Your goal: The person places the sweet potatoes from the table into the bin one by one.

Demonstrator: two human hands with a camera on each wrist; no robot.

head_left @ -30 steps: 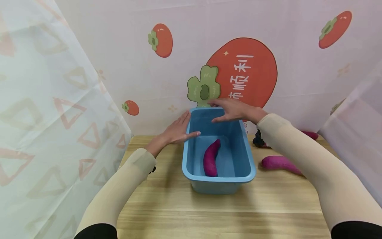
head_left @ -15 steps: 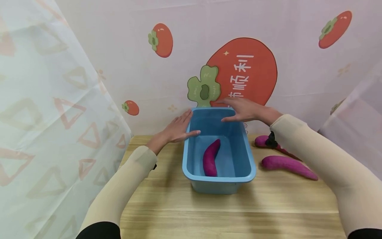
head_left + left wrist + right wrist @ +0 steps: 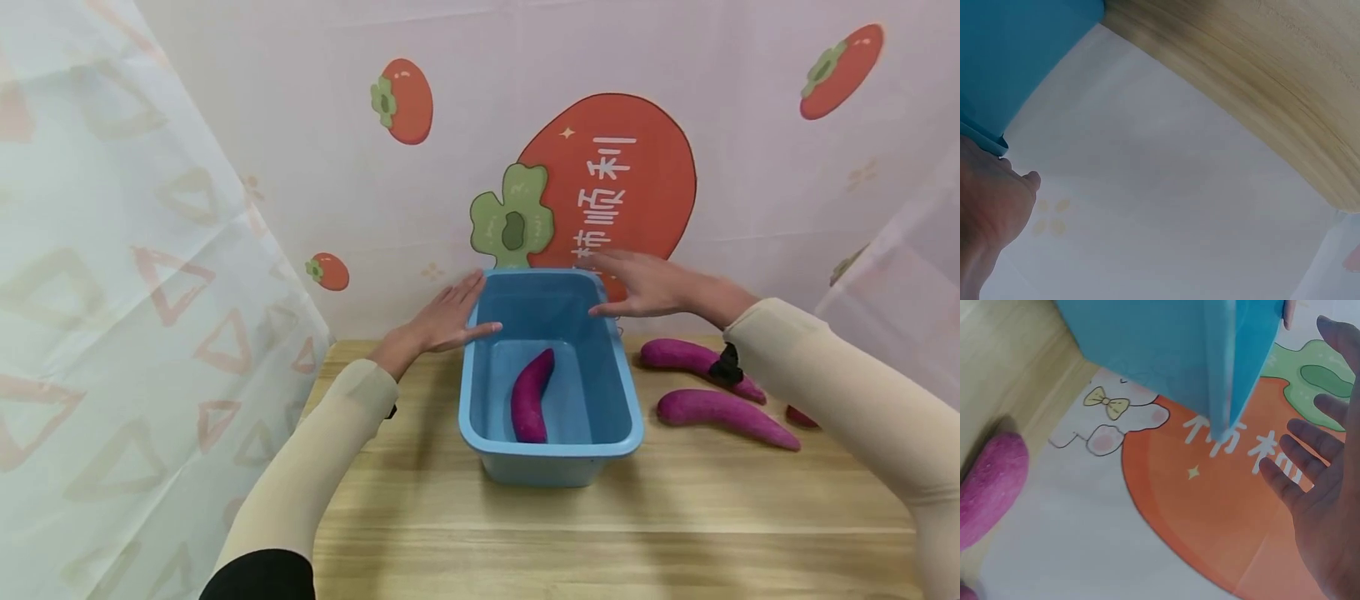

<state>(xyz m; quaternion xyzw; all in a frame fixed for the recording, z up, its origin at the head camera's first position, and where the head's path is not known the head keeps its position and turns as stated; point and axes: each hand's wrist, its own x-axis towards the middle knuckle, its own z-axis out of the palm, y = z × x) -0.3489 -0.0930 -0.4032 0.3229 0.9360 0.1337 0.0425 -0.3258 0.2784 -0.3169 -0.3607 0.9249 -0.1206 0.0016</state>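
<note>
A blue plastic tub (image 3: 550, 450) stands on the wooden table, with one purple eggplant (image 3: 531, 398) lying lengthwise on its floor. My left hand (image 3: 442, 321) rests on the tub's left rim near the back corner, fingers straight and the thumb reaching over the inside. At the far right corner my right hand (image 3: 648, 283) is held with fingers spread, thumb by the right rim, nothing in its grasp. In the right wrist view the fingers (image 3: 1310, 453) are apart from the tub wall (image 3: 1147, 356).
Right of the tub lie two more purple eggplants, a rear one (image 3: 678, 354) and a front one (image 3: 723, 414). Part of another purple piece (image 3: 801, 417) shows beside my right sleeve. A printed cloth (image 3: 420, 200) hangs close behind the tub, with more cloth at both sides.
My right hand has moved right, from above the tub's back end to its far right corner. More of the eggplants at right has come into sight. The left hand stays on the rim.
</note>
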